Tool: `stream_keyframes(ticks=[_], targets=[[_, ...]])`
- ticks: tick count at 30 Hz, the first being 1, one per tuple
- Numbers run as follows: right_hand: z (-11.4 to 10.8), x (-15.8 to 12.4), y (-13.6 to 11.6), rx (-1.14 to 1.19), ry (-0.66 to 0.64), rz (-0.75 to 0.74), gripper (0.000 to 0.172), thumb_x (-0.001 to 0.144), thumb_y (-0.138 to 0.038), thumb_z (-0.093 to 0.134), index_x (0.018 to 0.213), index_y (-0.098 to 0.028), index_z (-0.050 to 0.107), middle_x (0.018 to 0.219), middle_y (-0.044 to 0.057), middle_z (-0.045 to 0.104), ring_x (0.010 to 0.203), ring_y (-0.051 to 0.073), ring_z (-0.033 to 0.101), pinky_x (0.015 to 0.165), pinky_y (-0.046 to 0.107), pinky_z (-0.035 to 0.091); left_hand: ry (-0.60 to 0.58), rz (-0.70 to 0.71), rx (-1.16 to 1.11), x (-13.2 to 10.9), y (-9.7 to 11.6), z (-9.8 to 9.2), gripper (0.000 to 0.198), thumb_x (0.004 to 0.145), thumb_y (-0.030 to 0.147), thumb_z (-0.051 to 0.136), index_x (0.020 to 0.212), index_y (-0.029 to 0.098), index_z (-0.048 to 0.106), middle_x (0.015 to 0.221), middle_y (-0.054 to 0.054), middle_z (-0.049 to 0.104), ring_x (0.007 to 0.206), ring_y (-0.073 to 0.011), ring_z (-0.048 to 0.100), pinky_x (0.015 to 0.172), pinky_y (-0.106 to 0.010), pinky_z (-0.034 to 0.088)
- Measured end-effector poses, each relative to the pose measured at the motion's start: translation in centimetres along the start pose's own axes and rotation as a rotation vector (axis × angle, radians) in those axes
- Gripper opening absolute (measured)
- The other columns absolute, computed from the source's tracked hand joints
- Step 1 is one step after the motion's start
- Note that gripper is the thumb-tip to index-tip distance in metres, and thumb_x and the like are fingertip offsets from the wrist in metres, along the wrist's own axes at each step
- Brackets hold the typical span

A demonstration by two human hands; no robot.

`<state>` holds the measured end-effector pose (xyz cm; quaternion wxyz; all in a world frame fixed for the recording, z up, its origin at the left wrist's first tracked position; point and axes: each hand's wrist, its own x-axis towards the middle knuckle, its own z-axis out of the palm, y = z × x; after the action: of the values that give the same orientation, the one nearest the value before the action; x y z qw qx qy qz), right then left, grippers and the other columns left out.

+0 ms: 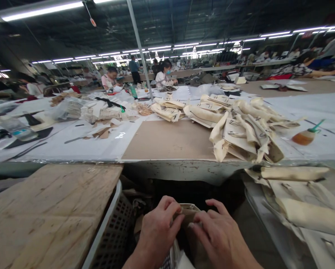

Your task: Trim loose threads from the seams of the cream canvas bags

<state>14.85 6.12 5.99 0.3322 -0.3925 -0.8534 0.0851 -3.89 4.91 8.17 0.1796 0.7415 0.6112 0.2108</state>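
Observation:
At the bottom middle, below the table edge, my left hand [160,229] is closed, with thumb and fingers pinching the upper edge of a beige fabric piece [189,213]. My right hand [218,233] grips the same piece from the other side, its forefinger raised a little. The fabric hangs down between the two hands, and its lower part is mostly hidden in shadow. Pale and checked cloth [175,256] shows beneath it, near my left wrist.
A heap of cream fabric pieces [240,130] lies on the table beside a brown board [167,140]. More pieces [304,201] are stacked at right. A glue bottle [306,136] rests far right. At left are a plastic basket [115,216] and wooden board [49,213]. People work beyond.

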Motion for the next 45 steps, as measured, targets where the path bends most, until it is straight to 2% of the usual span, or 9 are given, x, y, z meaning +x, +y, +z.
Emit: stream_keyframes(ticks=[5, 9, 16, 22, 27, 34, 38, 43, 45], targets=[[1.0, 1.1, -0.5, -0.072, 0.094, 0.027, 0.014, 0.095, -0.015, 0.040, 0.091, -0.021, 0.052, 0.066, -0.001, 0.062, 0.056, 0.017, 0.055, 0.077, 0.036, 0.040, 0.085, 0.013, 0.036, 0.2, 0.2, 0.9, 0.021, 0.093, 0.018, 0.048, 0.086, 0.024, 0.066, 0.094, -0.001, 0.064, 0.077, -0.0149, 0.065, 0.068, -0.023, 0.049], [1.4, 1.4, 0.1, -0.103, 0.048, 0.045, 0.020, 0.095, -0.013, 0.040, 0.103, -0.022, 0.056, 0.081, 0.003, 0.062, 0.064, 0.018, 0.055, 0.059, 0.030, 0.035, 0.130, 0.083, -0.122, 0.0, -0.1, 1.0, 0.024, 0.090, 0.013, 0.047, 0.088, 0.023, 0.069, 0.098, -0.003, 0.065, 0.087, -0.0153, 0.065, 0.076, -0.023, 0.051], [1.0, 1.7, 0.7, -0.010, -0.120, 0.049, 0.014, 0.089, -0.010, 0.054, 0.091, -0.023, 0.057, 0.086, 0.000, 0.059, 0.069, 0.017, 0.052, 0.061, 0.028, 0.035, 0.176, 0.094, -0.256, -0.8, -0.5, 1.3, 0.022, 0.090, 0.013, 0.052, 0.085, 0.023, 0.070, 0.107, -0.006, 0.064, 0.095, -0.0163, 0.065, 0.083, -0.024, 0.053], [-0.2, 2.8, 0.3, 0.015, -0.252, 0.049, 0.032, 0.084, -0.010, 0.066, 0.108, -0.031, 0.062, 0.088, -0.002, 0.060, 0.072, 0.016, 0.053, 0.064, 0.028, 0.037, 0.179, 0.078, -0.278, -1.0, -0.7, 1.3, 0.022, 0.091, 0.013, 0.052, 0.090, 0.024, 0.071, 0.111, -0.005, 0.064, 0.099, -0.0164, 0.065, 0.086, -0.024, 0.052], [-0.6, 3.4, 0.4, 0.033, -0.325, 0.036, 0.017, 0.091, -0.019, 0.065, 0.101, -0.033, 0.067, 0.083, -0.003, 0.058, 0.072, 0.015, 0.053, 0.065, 0.028, 0.036, 0.173, 0.071, -0.292, -1.2, -0.7, 1.3, 0.023, 0.091, 0.012, 0.051, 0.090, 0.024, 0.070, 0.112, -0.005, 0.064, 0.101, -0.0164, 0.064, 0.086, -0.024, 0.052], [-0.1, 3.5, 0.8, 0.051, -0.286, 0.022, 0.011, 0.089, -0.016, 0.065, 0.082, -0.024, 0.063, 0.081, -0.003, 0.058, 0.071, 0.015, 0.052, 0.064, 0.028, 0.035, 0.158, -0.092, -0.359, -1.2, -0.3, 1.2, 0.010, 0.086, 0.016, 0.054, 0.089, 0.023, 0.061, 0.107, -0.005, 0.068, 0.102, -0.0204, 0.065, 0.090, -0.033, 0.052], [0.7, 3.4, 0.9, 0.033, -0.195, -0.018, 0.012, 0.091, -0.016, 0.057, 0.080, -0.021, 0.060, 0.080, 0.000, 0.057, 0.068, 0.016, 0.051, 0.061, 0.029, 0.034, 0.155, -0.202, -0.445, -1.1, -0.6, 1.3, 0.037, 0.082, 0.019, 0.060, 0.118, 0.024, 0.050, 0.109, -0.005, 0.071, 0.098, -0.0203, 0.069, 0.091, -0.035, 0.054], [2.0, 2.9, 1.1, 0.022, -0.067, -0.009, 0.017, 0.093, -0.018, 0.049, 0.080, -0.021, 0.060, 0.078, 0.002, 0.057, 0.065, 0.017, 0.051, 0.059, 0.030, 0.034, 0.103, -0.178, -0.414, -0.6, -0.4, 0.5, 0.013, 0.089, 0.025, 0.054, 0.098, 0.023, 0.064, 0.094, -0.003, 0.073, 0.088, -0.0188, 0.069, 0.083, -0.028, 0.055], [2.4, 2.8, 1.1, 0.046, -0.042, 0.023, 0.018, 0.094, -0.018, 0.048, 0.080, -0.021, 0.059, 0.078, 0.002, 0.057, 0.065, 0.017, 0.052, 0.060, 0.029, 0.035, 0.109, -0.176, -0.411, -0.5, -0.3, 0.2, 0.015, 0.092, 0.027, 0.052, 0.096, 0.023, 0.066, 0.092, -0.002, 0.074, 0.085, -0.0176, 0.069, 0.080, -0.025, 0.054]])
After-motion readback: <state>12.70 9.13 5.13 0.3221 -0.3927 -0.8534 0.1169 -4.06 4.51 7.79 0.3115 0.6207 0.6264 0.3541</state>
